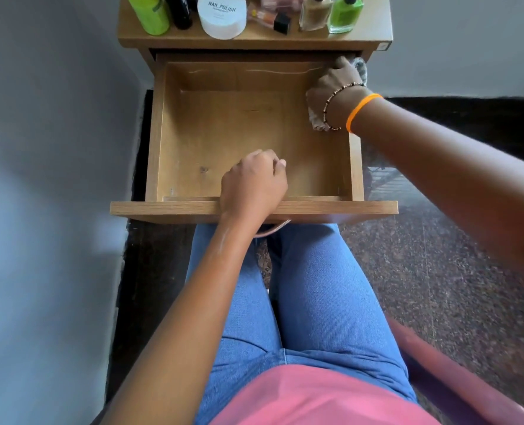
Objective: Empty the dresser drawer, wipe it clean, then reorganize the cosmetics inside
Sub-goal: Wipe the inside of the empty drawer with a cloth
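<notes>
Fingers: right hand [335,84] grips cloth [319,122] at drawer [156,133] far-right corner, wiping | left hand [253,185] curled over drawer front, steadying | cosmetics [222,16] above drawer

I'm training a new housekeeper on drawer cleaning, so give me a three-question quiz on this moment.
1. True or false: the drawer holds no cosmetics.
2. Which hand holds the cloth? A) left hand B) right hand C) neither
3. Fill in: the white jar on the dresser top is labelled NAIL ____.

Key:
1. True. Only bare wood shows inside; the bottles stand on the dresser top.
2. B. The right hand presses the cloth at the drawer's far right corner, while the left hand rests over the front panel.
3. POLISH.
</notes>
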